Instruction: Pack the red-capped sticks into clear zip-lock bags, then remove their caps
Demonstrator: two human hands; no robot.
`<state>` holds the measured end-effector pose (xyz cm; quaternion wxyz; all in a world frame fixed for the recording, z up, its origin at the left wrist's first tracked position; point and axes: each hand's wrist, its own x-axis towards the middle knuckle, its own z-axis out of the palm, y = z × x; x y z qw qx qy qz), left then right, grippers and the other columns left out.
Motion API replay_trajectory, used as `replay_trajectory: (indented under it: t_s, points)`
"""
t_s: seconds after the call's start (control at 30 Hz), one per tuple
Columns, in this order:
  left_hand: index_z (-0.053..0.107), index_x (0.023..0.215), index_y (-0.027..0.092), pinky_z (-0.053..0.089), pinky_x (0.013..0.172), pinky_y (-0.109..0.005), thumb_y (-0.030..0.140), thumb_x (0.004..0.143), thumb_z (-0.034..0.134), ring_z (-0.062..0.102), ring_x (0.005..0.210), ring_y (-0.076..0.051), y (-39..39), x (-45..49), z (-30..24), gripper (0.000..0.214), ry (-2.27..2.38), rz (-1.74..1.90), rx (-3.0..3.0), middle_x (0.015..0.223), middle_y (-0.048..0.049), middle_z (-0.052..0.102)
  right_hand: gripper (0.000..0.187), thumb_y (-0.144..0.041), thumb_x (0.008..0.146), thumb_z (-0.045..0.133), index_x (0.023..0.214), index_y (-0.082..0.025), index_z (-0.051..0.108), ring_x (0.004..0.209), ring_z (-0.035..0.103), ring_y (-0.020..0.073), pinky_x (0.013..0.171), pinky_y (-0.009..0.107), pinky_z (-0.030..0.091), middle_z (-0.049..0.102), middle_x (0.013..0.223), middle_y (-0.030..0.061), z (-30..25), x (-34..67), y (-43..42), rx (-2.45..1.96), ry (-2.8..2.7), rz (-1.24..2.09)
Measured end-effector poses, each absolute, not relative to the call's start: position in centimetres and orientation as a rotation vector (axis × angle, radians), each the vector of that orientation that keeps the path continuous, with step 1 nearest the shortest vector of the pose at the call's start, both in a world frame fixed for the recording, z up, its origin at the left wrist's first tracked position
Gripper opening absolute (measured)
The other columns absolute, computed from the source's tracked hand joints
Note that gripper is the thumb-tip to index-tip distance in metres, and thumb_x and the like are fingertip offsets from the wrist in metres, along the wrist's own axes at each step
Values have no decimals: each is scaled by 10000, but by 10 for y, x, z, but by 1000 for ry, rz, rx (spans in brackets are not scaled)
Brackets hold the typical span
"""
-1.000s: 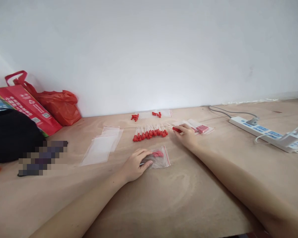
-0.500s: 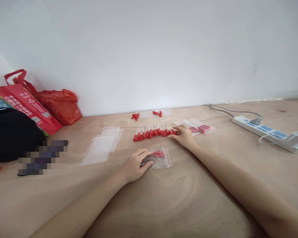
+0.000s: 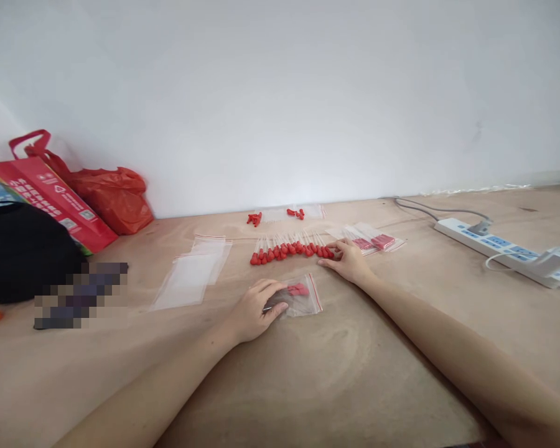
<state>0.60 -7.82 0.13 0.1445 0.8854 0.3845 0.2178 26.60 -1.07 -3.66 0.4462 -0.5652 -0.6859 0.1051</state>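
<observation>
Table (image 3: 336, 373) has room toward near edge. Left hand (image 3: 256, 311) loosely holds bag (image 3: 305, 306) of red pieces (image 3: 298, 289); right hand (image 3: 348, 261) half-curled at red-tipped sticks (image 3: 284, 249), grip unclear.

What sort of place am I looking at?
Probably a simple indoor workspace: red-tipped sticks lie in a row on a wooden table, with a power strip to the right.

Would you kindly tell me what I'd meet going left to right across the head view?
Black bag, red plastic bag, flat clear bags, left hand, zip bag with red pieces, right hand, power strip.
</observation>
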Motion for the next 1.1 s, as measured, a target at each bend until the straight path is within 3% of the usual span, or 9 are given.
replay_trajectory:
  t_s: [0.2,0.37,0.7,0.93,1.1]
  points:
    - [517,1067,194,424,869,-322,298,822,478,530,993,-185,-78,4,0,269,1111,605,2529,1067,-51,576,145,-328,713,593,708,-187,627,631,513,127,591,261,424,572,682,20,-28,256,-47,-1185,-1915,419]
    - [513,1104,197,413,898,-336,324,831,460,519,1030,-190,-77,5,1,306,1100,551,2505,1113,-59,565,178,-350,729,591,789,-198,663,660,509,130,629,261,403,565,663,14,-23,240,-72,-1115,-2109,525]
    - [369,1271,225,309,1011,-397,371,835,444,373,1215,-206,-84,0,10,466,1010,303,2544,1310,-53,435,224,-377,659,656,647,-167,577,694,491,141,640,258,381,548,685,18,-18,225,-73,-1175,-2162,538]
    - [363,1280,228,299,1021,-394,401,849,415,353,1230,-206,-82,-1,7,467,1010,287,2534,1328,-48,413,235,-303,623,671,643,-174,476,477,380,58,447,191,310,440,531,-66,-18,231,-78,-1139,-1946,1041]
    - [351,1290,236,291,1028,-384,396,855,407,345,1233,-194,-81,-2,4,467,998,277,2541,1334,-41,405,293,-312,573,713,731,-160,520,516,489,65,503,207,396,556,604,-37,-14,251,-67,-1071,-1704,1423]
